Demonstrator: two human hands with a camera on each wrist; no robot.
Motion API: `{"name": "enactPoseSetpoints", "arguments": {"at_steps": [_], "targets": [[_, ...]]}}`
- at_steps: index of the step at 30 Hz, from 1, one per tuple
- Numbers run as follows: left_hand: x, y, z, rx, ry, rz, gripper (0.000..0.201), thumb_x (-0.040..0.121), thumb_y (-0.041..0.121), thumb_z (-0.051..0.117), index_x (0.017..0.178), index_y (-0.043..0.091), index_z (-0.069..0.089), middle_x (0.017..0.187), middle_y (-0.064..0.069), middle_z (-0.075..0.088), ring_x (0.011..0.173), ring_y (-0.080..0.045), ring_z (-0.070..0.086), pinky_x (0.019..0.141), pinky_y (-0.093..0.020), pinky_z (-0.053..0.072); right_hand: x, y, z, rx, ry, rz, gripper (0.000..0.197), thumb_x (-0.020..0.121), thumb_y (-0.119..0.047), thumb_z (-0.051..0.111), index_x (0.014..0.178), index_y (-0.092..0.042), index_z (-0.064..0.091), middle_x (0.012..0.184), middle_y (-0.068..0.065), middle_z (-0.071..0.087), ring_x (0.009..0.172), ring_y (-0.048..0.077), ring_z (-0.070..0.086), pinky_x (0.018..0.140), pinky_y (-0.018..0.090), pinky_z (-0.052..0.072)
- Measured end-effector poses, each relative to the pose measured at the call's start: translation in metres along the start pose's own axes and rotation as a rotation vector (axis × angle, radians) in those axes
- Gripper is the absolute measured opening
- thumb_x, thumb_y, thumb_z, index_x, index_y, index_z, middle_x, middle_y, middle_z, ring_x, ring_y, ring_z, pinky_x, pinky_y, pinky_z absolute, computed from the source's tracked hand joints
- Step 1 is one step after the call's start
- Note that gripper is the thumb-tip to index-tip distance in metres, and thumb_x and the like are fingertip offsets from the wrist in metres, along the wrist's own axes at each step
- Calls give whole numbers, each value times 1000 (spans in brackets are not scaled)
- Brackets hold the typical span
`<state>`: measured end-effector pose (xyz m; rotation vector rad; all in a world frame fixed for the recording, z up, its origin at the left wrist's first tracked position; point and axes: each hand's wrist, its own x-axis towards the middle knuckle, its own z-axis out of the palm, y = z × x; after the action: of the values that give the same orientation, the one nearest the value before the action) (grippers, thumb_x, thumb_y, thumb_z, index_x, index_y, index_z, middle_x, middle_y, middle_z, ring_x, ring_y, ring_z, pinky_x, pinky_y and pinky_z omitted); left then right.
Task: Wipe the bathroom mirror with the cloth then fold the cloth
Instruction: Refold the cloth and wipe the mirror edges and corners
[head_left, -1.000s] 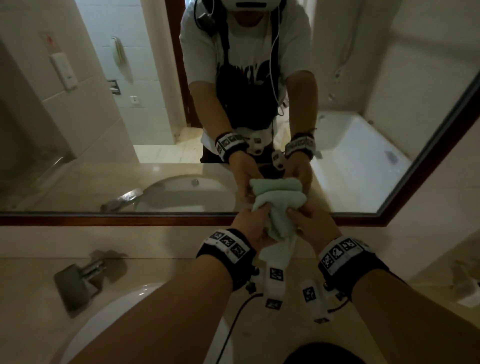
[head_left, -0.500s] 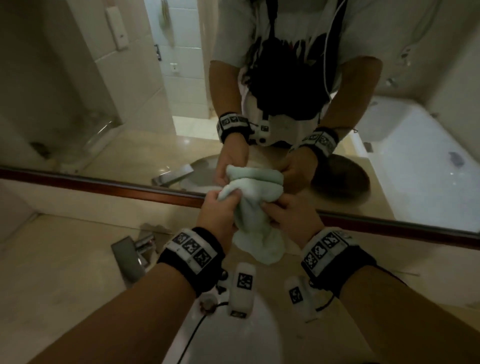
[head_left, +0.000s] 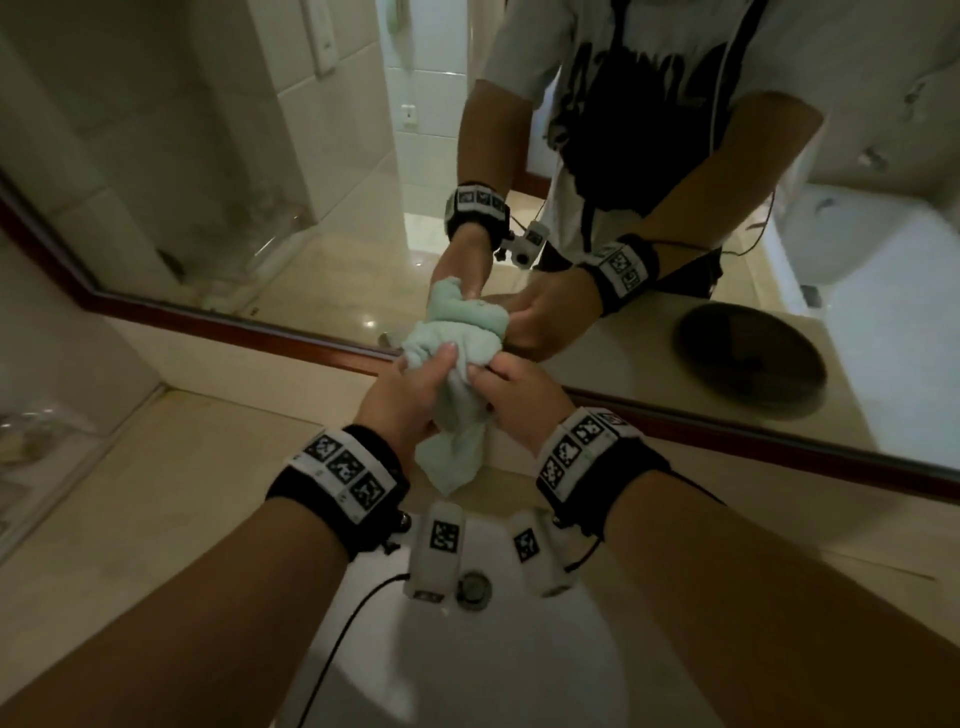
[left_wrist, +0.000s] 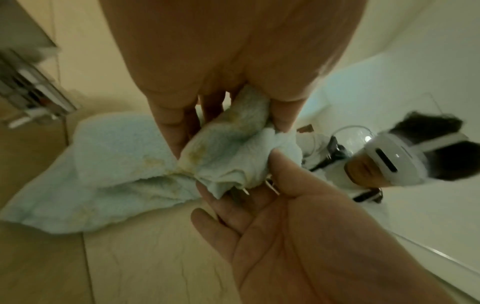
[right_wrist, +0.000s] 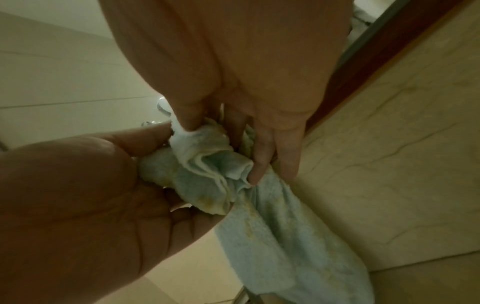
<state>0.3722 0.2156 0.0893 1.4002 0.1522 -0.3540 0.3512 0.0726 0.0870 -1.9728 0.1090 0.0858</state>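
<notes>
A pale green cloth (head_left: 457, 415), bunched and marked with yellowish stains, hangs in front of the mirror's (head_left: 234, 156) brown lower frame (head_left: 234, 323). My left hand (head_left: 431, 374) grips its upper part, with the thumb lying over the top. Close beside it my right hand (head_left: 493, 379) pinches the same bunch. In the left wrist view the cloth (left_wrist: 116, 164) trails down from my left hand (left_wrist: 228, 131). In the right wrist view my right hand (right_wrist: 221, 148) pinches a folded corner of the cloth (right_wrist: 272, 226). The mirror reflects both hands and the cloth.
A white sink basin (head_left: 467, 665) with a drain (head_left: 474, 587) lies under my wrists, set in a beige stone counter (head_left: 156, 519). A black cable (head_left: 337, 649) runs over the basin. A clear tray (head_left: 31, 431) stands at the far left.
Both hands kept hold of the bunched cloth and came down from the glass to the mirror's lower frame. The head view swung over the sink, and the tap left the picture.
</notes>
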Motion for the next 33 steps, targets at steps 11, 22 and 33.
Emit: {"name": "enactPoseSetpoints", "arguments": {"at_steps": [11, 22, 33], "targets": [[-64, -44, 181, -16, -384, 0, 21, 102, 17, 60, 121, 16, 68, 112, -6, 75, 97, -19, 73, 78, -28, 62, -111, 74, -154, 416, 215, 172, 8, 99, -23, 55, 101, -24, 63, 111, 9, 67, 92, 24, 66, 89, 50, 56], [-42, -39, 158, -86, -200, -29, 24, 93, 33, 71, 115, 23, 73, 110, -8, 77, 105, -31, 72, 95, -51, 57, -95, 54, -133, 506, 137, 131, 24, 101, -21, 52, 121, -25, 64, 109, 0, 74, 100, 18, 71, 83, 35, 57], [48, 23, -97, -182, -1, 81, 22, 97, 31, 64, 115, 20, 71, 113, -11, 76, 106, -31, 72, 98, -53, 56, 45, -63, 91, 401, -20, 157, 9, 94, -26, 62, 95, -21, 70, 100, 4, 73, 92, 22, 69, 83, 41, 58]]}}
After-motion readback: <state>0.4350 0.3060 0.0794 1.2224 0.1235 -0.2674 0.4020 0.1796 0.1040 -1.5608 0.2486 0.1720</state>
